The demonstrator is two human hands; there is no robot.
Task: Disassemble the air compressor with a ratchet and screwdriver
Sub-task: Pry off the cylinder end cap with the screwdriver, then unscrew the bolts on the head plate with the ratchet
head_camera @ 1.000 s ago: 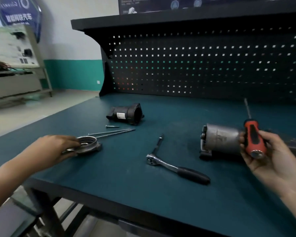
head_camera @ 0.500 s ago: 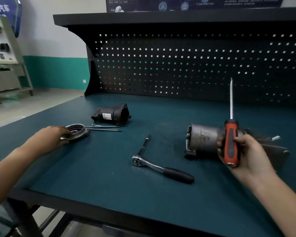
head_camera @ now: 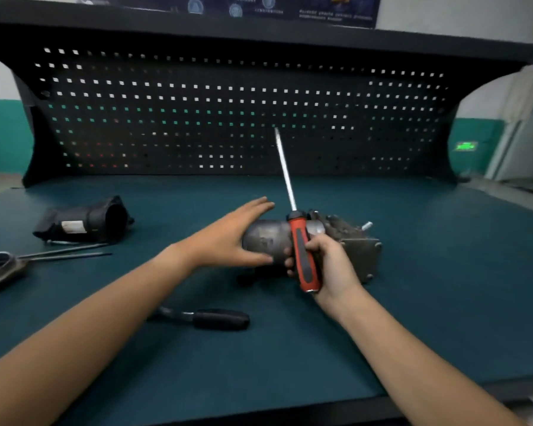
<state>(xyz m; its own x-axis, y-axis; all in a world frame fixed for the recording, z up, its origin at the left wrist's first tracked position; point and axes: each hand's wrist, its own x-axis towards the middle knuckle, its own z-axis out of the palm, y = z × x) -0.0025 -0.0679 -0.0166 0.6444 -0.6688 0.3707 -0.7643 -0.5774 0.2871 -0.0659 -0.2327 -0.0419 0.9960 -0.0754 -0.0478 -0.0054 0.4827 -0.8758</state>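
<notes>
Screwdriver (head_camera: 302, 250) stands nearly upright in my right hand (head_camera: 326, 265), fingers curled tight round its red-and-black handle. Just behind those fingers the air compressor (head_camera: 265, 238) lies on its side on the bench top (head_camera: 428, 287). My left hand (head_camera: 228, 238) is spread, fingers straight over the cylinder's left end; I cannot tell whether they press it. Nearer me than both sets of fingers lies the ratchet (head_camera: 219, 319). Well left of my left fingers are a black housing (head_camera: 83, 222), long bolts (head_camera: 65, 252) and a ring cover (head_camera: 0, 269).

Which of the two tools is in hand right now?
The red-handled screwdriver, gripped by the right hand, shaft pointing up; the black-handled ratchet lies loose on the bench.
</notes>
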